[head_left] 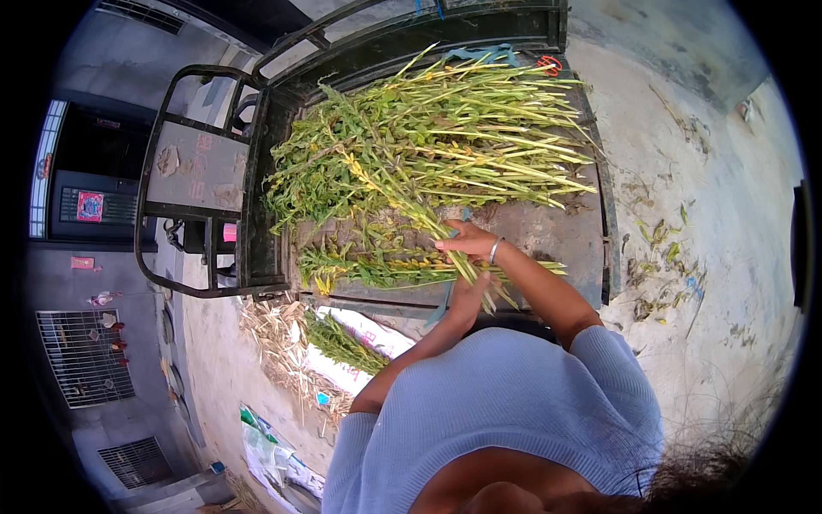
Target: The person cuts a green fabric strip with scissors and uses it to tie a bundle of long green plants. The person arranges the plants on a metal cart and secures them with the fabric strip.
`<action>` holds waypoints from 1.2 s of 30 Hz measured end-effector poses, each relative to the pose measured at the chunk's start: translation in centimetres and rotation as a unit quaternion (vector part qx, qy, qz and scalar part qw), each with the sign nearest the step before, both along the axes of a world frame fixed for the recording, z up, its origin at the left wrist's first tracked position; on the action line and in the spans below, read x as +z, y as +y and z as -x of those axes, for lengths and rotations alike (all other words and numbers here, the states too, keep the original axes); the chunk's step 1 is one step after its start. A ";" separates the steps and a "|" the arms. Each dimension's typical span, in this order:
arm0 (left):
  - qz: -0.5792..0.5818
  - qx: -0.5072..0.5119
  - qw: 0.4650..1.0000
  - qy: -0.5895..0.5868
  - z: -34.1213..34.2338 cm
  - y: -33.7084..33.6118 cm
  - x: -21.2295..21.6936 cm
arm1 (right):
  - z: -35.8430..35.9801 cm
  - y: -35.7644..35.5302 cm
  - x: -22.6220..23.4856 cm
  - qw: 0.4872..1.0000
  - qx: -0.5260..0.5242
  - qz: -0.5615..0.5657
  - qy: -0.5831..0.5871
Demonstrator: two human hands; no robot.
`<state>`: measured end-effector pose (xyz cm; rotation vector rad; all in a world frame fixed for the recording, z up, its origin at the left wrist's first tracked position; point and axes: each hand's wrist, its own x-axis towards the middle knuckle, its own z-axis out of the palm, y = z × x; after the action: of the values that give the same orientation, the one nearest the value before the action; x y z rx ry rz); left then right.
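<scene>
Both my hands are on a bundle of long, leafy green stalks (pixel 396 194), held slantwise over a cargo bed. My right hand (pixel 469 239), with a silver bracelet at the wrist, closes round the stalks partway up. Lower down, my left hand (pixel 467 294) grips the same bundle near its cut ends, its fingers partly hidden. Beyond them, a large heap of similar stalks (pixel 505 163) lies with the cut ends to the right and the leafy tops to the left. A smaller row of stalks (pixel 385 267) lies along the near side of the bed.
The metal cargo bed (pixel 574 224) has a raised frame (pixel 199 73) at its left. On the ground nearby lie a white sack (pixel 338 374) with greenery on it and dry straw (pixel 278 330). Fallen leaves (pixel 664 257) are scattered at the right.
</scene>
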<state>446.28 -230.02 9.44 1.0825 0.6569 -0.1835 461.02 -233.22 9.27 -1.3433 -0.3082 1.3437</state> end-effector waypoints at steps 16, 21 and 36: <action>0.192 0.190 0.959 -0.082 -8.8 17.7 0.2 | 1.2 -6.5 4.6 0.947 0.003 -0.041 -0.317; 0.287 0.215 0.907 -0.221 -12.9 20.2 3.5 | 3.0 -9.7 6.8 0.931 0.056 -0.020 -0.360; 0.181 0.319 0.878 -0.308 -5.2 26.4 0.7 | 0.6 -13.6 -1.1 0.892 0.161 0.065 -0.418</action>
<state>451.51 -203.60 10.14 0.4671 0.3445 0.5783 460.42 -246.87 8.16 -2.0088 -1.0771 0.9740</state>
